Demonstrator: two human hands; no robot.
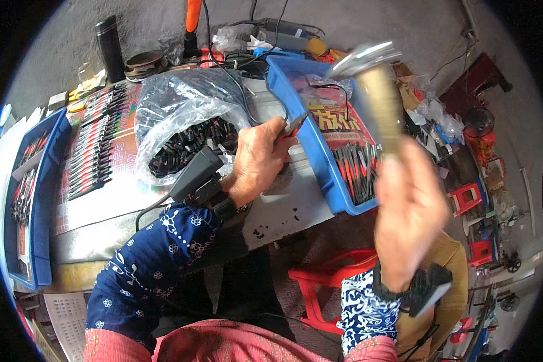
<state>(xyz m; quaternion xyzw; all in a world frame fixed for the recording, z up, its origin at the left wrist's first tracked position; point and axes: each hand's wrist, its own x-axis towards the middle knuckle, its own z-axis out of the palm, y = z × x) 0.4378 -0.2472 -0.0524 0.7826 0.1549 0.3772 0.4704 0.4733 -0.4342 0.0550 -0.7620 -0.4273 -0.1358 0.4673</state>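
Note:
My right hand (pixel 411 208) is wrapped round the wooden handle of a hammer (pixel 379 99). The hammer is raised, its shiny metal head uppermost, and both are smeared by motion. Over the worktable, my left hand (pixel 258 158) closes on a small red-and-black tool (pixel 294 125) with a dark tip; its exact kind is unclear. That tip is beside the near left wall of a blue bin (pixel 315 148). Slim red-and-black pieces (pixel 357 172) stand bunched in the bin. Left of my left hand, a clear plastic bag (pixel 184 99) gapes over many small black parts (pixel 190 145).
Rows of red-and-black pieces (pixel 93 151) lie on the left of the table, beside another blue bin (pixel 42 199). Black cables (pixel 223 66) trail across the back near a dark cylinder (pixel 108 48). A red stool (pixel 311 289) and a cardboard box (pixel 449 265) stand below.

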